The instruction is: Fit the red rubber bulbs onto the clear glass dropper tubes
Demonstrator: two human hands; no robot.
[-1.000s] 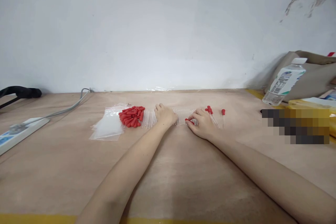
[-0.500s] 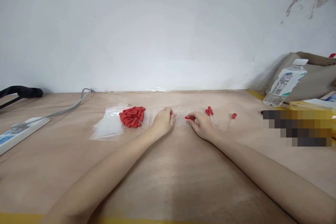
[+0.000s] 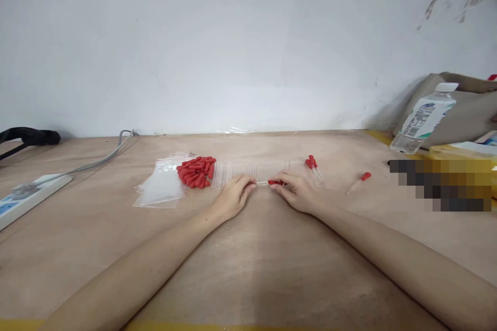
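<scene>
My left hand [image 3: 234, 196] pinches a thin clear glass tube [image 3: 262, 183], which lies level and points right. My right hand [image 3: 298, 191] is closed on a red rubber bulb [image 3: 274, 182], its open end at the tube's right end; I cannot tell whether the two are joined. Behind both hands lies a long row of clear glass tubes [image 3: 252, 168] side by side. A heap of red rubber bulbs [image 3: 196, 171] sits at the row's left end. Several droppers with red bulbs [image 3: 311, 162] rest at its right end, and a single dropper [image 3: 365, 177] lies farther right.
Clear plastic bags [image 3: 161, 186] lie left of the bulb heap. A power strip [image 3: 39, 194] with a grey cable is at the far left. At the right stand a plastic bottle [image 3: 423, 119], a grey bag [image 3: 469, 108] and a yellow package [image 3: 458, 154]. A wall [image 3: 233, 51] closes off the back.
Both hands have come nearer the front of the row. The tube in my left hand is now lined up with the bulb in my right. The lone dropper at right has shifted rightward.
</scene>
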